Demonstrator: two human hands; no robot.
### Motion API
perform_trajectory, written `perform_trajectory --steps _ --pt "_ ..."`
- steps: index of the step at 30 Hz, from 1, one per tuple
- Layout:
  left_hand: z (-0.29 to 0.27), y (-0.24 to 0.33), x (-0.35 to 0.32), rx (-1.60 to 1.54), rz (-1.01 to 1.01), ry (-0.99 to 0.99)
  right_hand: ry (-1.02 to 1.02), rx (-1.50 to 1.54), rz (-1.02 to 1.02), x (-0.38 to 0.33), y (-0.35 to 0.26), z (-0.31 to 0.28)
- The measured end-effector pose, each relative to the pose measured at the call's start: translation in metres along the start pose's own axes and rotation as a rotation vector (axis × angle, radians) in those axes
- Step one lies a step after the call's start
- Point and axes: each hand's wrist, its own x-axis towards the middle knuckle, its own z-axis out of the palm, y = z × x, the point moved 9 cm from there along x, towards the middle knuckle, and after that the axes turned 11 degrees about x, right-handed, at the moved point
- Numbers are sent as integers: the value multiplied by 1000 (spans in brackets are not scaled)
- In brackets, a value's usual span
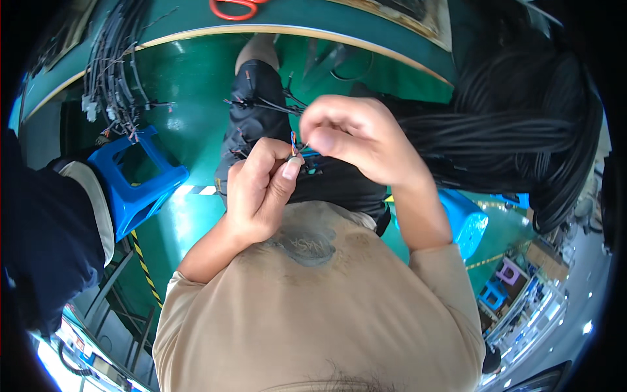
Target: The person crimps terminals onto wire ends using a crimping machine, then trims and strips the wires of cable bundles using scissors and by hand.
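My left hand (258, 189) and my right hand (356, 134) meet close in front of my chest. Both pinch a small bunch of thin coloured wires (297, 149) between thumb and fingertips. More thin black wires (264, 103) with small end pieces fan out behind the hands, over my dark shorts (261, 124). A thick bundle of black cables (522, 130) runs from the right toward my hands. The exact ends of the pinched wires are hidden by my fingers.
A blue plastic stool (140, 176) stands to my left, another blue stool (465, 222) to my right. A hanging harness of black wires with connectors (111, 72) is at upper left. Orange scissors (236, 8) lie on the green bench top. A person's dark sleeve (46, 228) is at left.
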Motion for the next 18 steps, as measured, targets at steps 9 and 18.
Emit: perform_trajectory --steps 9,18 --pt "6 22 8 84 208 -46 -171 -63 -7 -1 -2 10" --pt "15 11 12 -2 17 -336 23 -115 -59 -25 -2 3"
